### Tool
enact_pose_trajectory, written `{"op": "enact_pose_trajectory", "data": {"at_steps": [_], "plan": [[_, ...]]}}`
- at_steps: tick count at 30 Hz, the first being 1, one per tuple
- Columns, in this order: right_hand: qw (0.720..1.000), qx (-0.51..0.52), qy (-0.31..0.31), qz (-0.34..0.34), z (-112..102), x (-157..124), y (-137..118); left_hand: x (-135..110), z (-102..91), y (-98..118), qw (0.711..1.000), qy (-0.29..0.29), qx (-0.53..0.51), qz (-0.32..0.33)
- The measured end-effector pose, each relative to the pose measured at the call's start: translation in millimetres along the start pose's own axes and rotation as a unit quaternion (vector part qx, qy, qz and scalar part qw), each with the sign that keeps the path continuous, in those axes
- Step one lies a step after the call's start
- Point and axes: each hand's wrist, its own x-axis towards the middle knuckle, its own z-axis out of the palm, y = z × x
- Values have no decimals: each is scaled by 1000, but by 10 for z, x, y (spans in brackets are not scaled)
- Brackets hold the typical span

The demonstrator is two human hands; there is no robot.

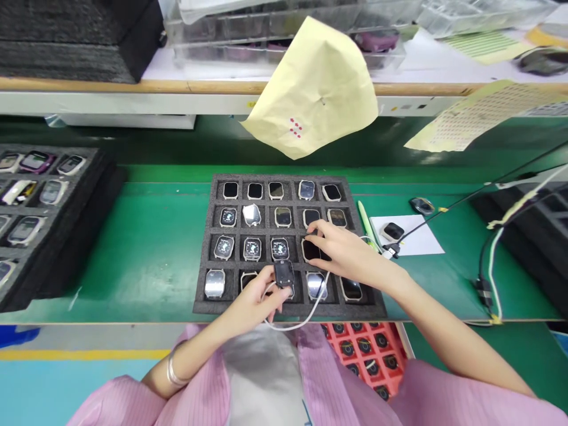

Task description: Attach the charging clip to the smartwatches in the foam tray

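A dark grey foam tray [202,306] with square compartments holds several smartwatch cases without straps. My left hand [255,299], at the tray's front edge, pinches a small black square charger [284,274] with metal contacts on its face. From it a white cable [295,327] loops below the tray and up past my right hand. My right hand [339,248] reaches into the third row, its fingers closed on the edges of a dark-screened watch [310,251] in its compartment. To the left in that row, a watch [280,249] shows a lit dial.
Right of the tray lie a green pen [366,222], a white paper [421,236] with a watch [393,231] on it, and cables. Another foam tray stack [84,207] stands left. A yellow sheet [319,89] hangs from the shelf; a red tray [402,355] sits below the bench.
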Motion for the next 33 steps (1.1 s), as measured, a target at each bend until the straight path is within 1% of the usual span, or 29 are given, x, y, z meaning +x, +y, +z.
{"op": "enact_pose_trajectory", "data": {"at_steps": [3, 6, 8, 10, 12, 14, 16, 19, 22, 26, 29, 33], "plan": [[1000, -23, -5, -3, -7, 53, -25, 1, -52, -41, 1000, -15, -7, 3], [1000, -8, 17, -1, 22, 59, 30, -8, -90, -51, 1000, -18, -10, 5], [998, 28, 50, -2, 44, 26, 81, -7, -97, -52, 1000, -17, -14, 2], [992, 76, 97, 3, 43, -27, 88, -3, -93, -49, 1000, -17, -19, -4], [978, 144, 149, 1, 16, -77, 14, -2, -85, -40, 1000, -18, -21, -9], [961, 215, 174, -23, -15, -101, -138, -8, -77, -27, 1000, -20, -22, -12], [954, 245, 166, -54, -26, -91, -319, -19, -72, -14, 999, -23, -25, -9], [966, 204, 143, -74, 9, -30, -517, -29, -66, -4, 999, -27, -23, -2], [974, 157, 136, -90, 72, 29, -580, -20, -50, 1, 1000, -10, -20, 10], [971, 142, 155, -113, 158, 55, -608, -4, -16, 3, 999, 41, -10, 13], [963, 173, 166, -119, 222, 42, -636, -22, -1, 11, 998, 66, 5, 10], [943, 262, 173, -110, 299, 7, -649, -70, 4, 23, 998, 61, 7, -5]]}}
